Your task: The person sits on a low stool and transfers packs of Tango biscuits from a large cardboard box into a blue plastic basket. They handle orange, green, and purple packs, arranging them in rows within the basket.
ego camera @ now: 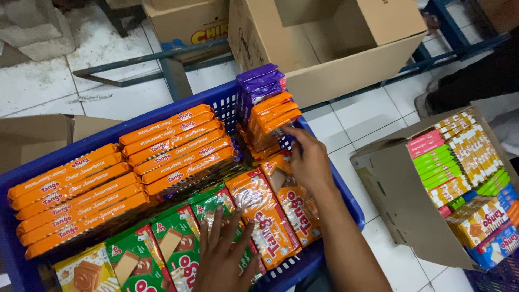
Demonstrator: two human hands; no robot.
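Observation:
A blue plastic crate [350, 205] holds wafer packs. My left hand [223, 254] lies flat with its fingers spread on the green packs [173, 243] at the near edge. To its right, my right hand [309, 159] reaches to the crate's far right corner. Its fingertips are closed on a small stack of orange packs [270, 116] standing on edge there. Purple packs [260, 81] stand just behind that stack. Larger orange packs [259, 216] lie under my right wrist. Long orange packs [178, 146] fill the crate's left and middle in two rows.
An open cardboard box [389, 184] with several coloured packs stands on the white tiles at the right. A large open carton [346, 70] is behind the crate. A blue metal frame [162, 57] lies on the floor. Another person's dark leg [476, 81] is at the upper right.

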